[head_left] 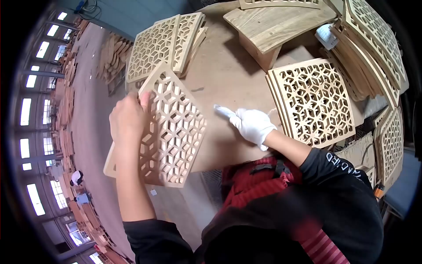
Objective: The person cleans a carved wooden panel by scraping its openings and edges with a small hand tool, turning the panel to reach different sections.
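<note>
A wooden lattice panel (176, 127) is held tilted over the left part of the worktable by my bare left hand (130, 116), whose thumb presses on its upper left edge. My right hand (252, 125) wears a white glove and is closed around a small pale tool (224, 111), its tip pointing left toward the panel without touching it. To the right of that hand lies a stack of lattice panels (316, 101).
More lattice panels (154, 44) lie at the table's far left. A wooden stand (277, 26) is at the back. Tall panel stacks (373, 39) fill the right side. A person (77, 178) is far off at left, among wood piles.
</note>
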{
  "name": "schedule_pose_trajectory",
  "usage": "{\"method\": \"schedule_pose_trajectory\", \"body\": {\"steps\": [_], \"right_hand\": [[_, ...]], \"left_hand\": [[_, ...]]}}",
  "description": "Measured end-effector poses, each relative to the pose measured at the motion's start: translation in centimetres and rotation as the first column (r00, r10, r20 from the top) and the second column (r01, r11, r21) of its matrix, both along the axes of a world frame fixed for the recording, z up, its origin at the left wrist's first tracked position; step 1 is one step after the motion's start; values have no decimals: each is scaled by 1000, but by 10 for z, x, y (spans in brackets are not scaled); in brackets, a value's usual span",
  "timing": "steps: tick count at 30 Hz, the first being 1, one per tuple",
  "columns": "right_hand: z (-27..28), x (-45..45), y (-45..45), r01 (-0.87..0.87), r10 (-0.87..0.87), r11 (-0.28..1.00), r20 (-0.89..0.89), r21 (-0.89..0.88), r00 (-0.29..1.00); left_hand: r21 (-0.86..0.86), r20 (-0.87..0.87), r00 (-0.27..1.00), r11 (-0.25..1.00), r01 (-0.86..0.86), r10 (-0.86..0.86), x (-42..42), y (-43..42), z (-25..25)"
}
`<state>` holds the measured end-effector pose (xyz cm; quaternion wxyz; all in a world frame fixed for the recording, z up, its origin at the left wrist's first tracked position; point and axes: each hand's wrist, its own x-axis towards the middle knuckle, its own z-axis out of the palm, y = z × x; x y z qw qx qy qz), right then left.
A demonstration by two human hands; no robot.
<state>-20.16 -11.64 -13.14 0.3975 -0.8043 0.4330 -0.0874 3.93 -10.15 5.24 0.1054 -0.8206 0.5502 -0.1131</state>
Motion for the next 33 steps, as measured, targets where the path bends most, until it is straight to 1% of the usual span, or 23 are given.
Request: {"method": "schedule_pose_trajectory", "body": {"steps": [1, 4, 6, 7, 8, 11, 15, 17, 18, 20, 21, 23, 25, 27, 29, 30, 32, 33], "right_hand": [[2, 1, 2, 11, -10, 1000, -25, 29, 1000], [11, 0, 6, -107, 121, 990, -148, 97, 982], [-8, 4, 9, -151, 167, 984, -181, 95, 969], [-14, 4, 11, -158, 172, 983, -170, 95, 970], [-20, 4, 14, -164, 178, 982, -158, 95, 971], [-9, 3, 15, -144, 153, 983, -79, 114, 985], [-6, 7, 11, -128, 138, 961, -22, 244, 990], [-16, 10, 13, -136, 130, 974, 43, 179, 991], [-38, 15, 17, -143, 138, 987, 80, 66, 987], [-41, 17, 17, -185, 194, 977, 76, -109, 978], [-26, 19, 14, -226, 235, 960, 33, -168, 972], [-20, 25, 9, -251, 266, 932, 24, -263, 964], [-24, 32, 4, -214, 259, 917, 94, -337, 961], [-20, 36, 1, -240, 271, 915, 54, -324, 961], [-17, 42, -2, -234, 248, 947, 39, -219, 968], [-17, 45, -4, -212, 218, 970, 40, -119, 975], [-16, 53, -8, -160, 159, 987, 53, 22, 986], [-14, 58, -9, -136, 131, 989, 64, 64, 989]], "left_hand": [[5, 5, 1000, 1000, 7, -7, 0, -3, 0], [27, -5, 1000, 999, 23, -22, 4, -14, 1], [29, -23, 999, 999, 36, -35, 1, -18, 3], [29, -32, 999, 999, 41, -40, 0, -18, 3], [6, -24, 996, 997, 80, -80, 2, -18, 1], [-12, -6, 990, 990, 140, -140, -5, -18, 0], [-36, 22, 974, 974, 225, -225, -7, -17, -3], [-35, 34, 968, 968, 249, -248, -11, -17, -3], [-39, 38, 967, 966, 254, -252, -12, -17, -4], [-47, 48, 964, 963, 264, -262, -14, -16, -4], [-51, 55, 960, 960, 277, -274, -14, -16, -5], [-59, 68, 952, 951, 303, -299, -14, -16, -6], [-58, 70, 952, 951, 303, -299, -17, -16, -6], [-62, 73, 950, 949, 308, -304, -19, -15, -6], [-72, 76, 947, 945, 318, -312, -20, -15, -6], [-72, 73, 948, 947, 314, -309, -20, -14, -6], [-72, 66, 951, 949, 306, -302, -19, -13, -7], [-64, 73, 957, 956, 287, -282, -17, -13, -8]]}}
